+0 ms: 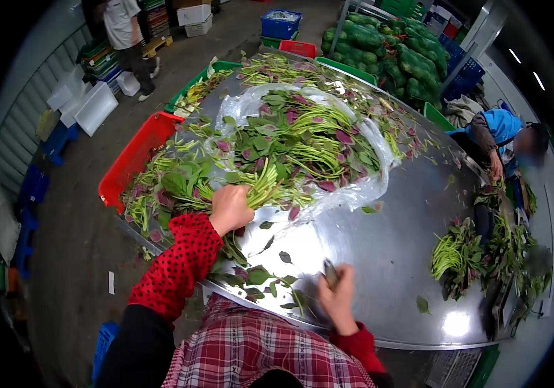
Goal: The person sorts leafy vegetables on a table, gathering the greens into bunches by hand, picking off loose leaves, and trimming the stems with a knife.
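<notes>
My left hand [232, 210] is closed around a bunch of leafy amaranth greens [261, 187], pale green stems pointing right and green-purple leaves to the left. Just beyond it, a heap of the same greens [309, 132] lies in an open clear plastic bag [380, 152] on the metal table [380, 258]. My right hand [338, 297], near the table's front edge, grips a short dark tool that looks like a small knife [331, 274]; its blade is not clear. Loose amaranth leaves [261, 275] are scattered on the metal between my hands.
A red crate [138, 152] stands at the table's left edge, a green crate [222, 66] behind it. More greens [455, 255] lie at right, near a co-worker in blue [503, 132]. Green net sacks [416, 64] are piled behind. Another person [121, 29] stands far left.
</notes>
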`<state>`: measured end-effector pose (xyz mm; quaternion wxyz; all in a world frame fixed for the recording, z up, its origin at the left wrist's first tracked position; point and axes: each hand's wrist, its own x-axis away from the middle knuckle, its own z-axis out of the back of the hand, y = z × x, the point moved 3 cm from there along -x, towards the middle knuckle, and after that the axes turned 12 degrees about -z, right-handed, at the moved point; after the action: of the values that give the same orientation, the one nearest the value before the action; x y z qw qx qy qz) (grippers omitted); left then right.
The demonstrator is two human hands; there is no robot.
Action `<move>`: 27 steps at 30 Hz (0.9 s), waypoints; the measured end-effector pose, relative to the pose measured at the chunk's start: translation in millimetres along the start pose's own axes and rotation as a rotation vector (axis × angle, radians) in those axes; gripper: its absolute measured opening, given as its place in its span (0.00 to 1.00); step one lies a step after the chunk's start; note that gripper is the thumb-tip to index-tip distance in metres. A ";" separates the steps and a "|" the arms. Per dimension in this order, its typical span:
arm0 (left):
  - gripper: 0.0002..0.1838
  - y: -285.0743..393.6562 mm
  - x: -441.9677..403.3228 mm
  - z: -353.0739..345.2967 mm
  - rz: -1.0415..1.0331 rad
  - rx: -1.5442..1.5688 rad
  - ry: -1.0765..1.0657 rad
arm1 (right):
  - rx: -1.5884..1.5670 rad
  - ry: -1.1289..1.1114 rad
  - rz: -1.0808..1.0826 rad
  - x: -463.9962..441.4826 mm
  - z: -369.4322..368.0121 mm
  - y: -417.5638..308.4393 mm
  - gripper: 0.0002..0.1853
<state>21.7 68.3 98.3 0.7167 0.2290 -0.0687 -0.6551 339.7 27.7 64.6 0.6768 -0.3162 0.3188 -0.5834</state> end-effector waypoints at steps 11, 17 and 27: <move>0.11 22.4 4.2 -20.4 -0.175 -0.205 -0.023 | -0.102 -0.141 0.192 -46.2 -94.3 -64.0 0.14; 0.13 31.2 6.7 -23.9 -0.225 -0.209 -0.010 | 0.030 -0.157 0.127 -50.1 -105.6 -56.7 0.12; 0.10 27.5 13.6 3.1 -0.285 -0.244 0.143 | 0.135 -0.292 0.034 -33.5 -138.0 -13.6 0.15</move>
<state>47.2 55.4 109.9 0.6421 0.1940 0.0955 -0.7355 217.4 51.6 -4.8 0.7454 -0.3460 0.1822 -0.5398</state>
